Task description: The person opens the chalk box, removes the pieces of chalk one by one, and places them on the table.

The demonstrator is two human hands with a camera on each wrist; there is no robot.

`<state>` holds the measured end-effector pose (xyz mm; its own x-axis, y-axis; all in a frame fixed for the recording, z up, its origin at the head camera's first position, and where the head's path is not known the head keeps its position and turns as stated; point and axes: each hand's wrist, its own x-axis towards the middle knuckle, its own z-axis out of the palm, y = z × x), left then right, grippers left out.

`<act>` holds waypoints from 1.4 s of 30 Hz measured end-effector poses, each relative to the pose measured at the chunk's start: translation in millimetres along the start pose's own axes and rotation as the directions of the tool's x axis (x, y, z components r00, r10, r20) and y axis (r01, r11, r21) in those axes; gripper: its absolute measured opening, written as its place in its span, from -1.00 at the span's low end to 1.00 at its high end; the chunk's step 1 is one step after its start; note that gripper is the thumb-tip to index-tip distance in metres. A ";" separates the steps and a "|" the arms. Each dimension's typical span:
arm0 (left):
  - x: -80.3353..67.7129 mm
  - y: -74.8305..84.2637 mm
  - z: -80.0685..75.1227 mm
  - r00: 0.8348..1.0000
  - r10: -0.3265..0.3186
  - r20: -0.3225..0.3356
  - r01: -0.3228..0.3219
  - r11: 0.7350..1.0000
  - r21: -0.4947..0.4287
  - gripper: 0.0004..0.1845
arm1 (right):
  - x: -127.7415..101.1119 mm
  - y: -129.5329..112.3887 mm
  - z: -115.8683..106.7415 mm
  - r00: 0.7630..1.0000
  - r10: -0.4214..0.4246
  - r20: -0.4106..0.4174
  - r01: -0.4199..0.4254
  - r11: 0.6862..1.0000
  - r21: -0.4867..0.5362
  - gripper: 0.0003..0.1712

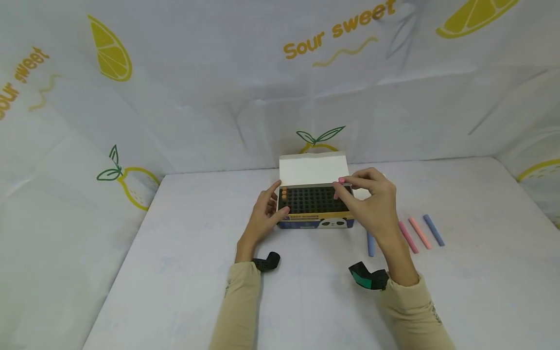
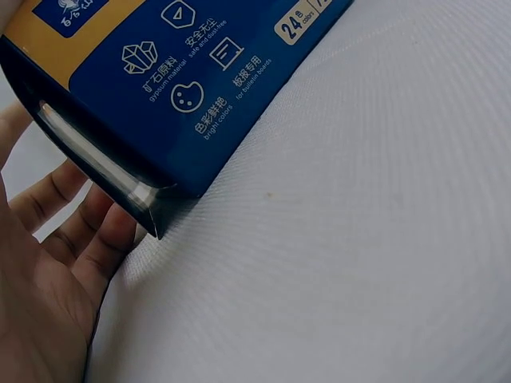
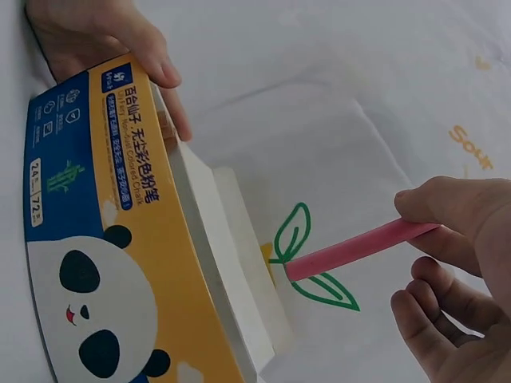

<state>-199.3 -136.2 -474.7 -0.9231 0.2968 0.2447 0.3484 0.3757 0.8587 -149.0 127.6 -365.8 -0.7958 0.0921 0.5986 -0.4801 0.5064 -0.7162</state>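
A chalk box (image 1: 302, 222) with a panda on its front stands on the white table, its white lid (image 1: 312, 169) raised at the back. Inside is a black insert (image 1: 315, 198) full of holes, with a few orange chalk sticks (image 1: 284, 192) at its left end. My left hand (image 1: 264, 214) grips the box's left end, thumb over the front edge. Between thumb and fingers, my right hand (image 1: 374, 204) pinches a pink chalk stick (image 3: 359, 249) above the box's right end. In the left wrist view, fingers (image 2: 104, 239) lie along the box's end panel.
Right of the box, several chalk sticks lie apart on the table: a blue one (image 1: 371, 244) partly beside my right wrist, a pink one (image 1: 409, 237), a salmon one (image 1: 420, 233) and another blue one (image 1: 433, 230). A lemon-printed white sheet (image 1: 210, 121) hangs behind the table.
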 end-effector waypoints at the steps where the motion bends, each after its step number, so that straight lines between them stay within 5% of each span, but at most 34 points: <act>1: -0.2 0.1 0.2 1.000 0.001 -0.001 -0.001 1.000 -0.002 -0.04 | 0.2 0.4 -2.0 1.000 0.002 -0.002 -0.002 1.000 -0.007 -0.88; 16: -0.9 -0.2 -0.3 1.000 -0.005 -0.005 0.005 0.999 0.035 -0.08 | 2.0 4.9 -36.4 1.000 0.004 0.006 -0.003 0.991 -0.131 -0.83; 32: -1.7 1.9 0.6 1.000 -0.004 -0.002 0.004 1.000 0.027 -0.11 | -3.3 36.0 -101.3 0.997 0.075 0.008 -0.070 0.961 -0.267 -0.83; 37: -1.1 2.9 0.2 1.000 0.002 -0.002 -0.002 1.000 0.025 -0.12 | -6.1 50.3 -130.4 0.982 0.183 0.042 -0.157 0.922 -0.354 -0.78; 42: -1.6 2.4 0.0 1.000 -0.002 -0.002 0.002 1.000 0.028 -0.10 | -10.8 68.0 -158.4 0.941 0.309 0.135 -0.210 0.851 -0.481 -0.73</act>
<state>-197.0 -135.8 -473.0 -0.9241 0.2945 0.2435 0.3507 0.4004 0.8466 -114.7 296.9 -364.1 -0.9474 0.1269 0.2939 -0.0641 0.8243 -0.5625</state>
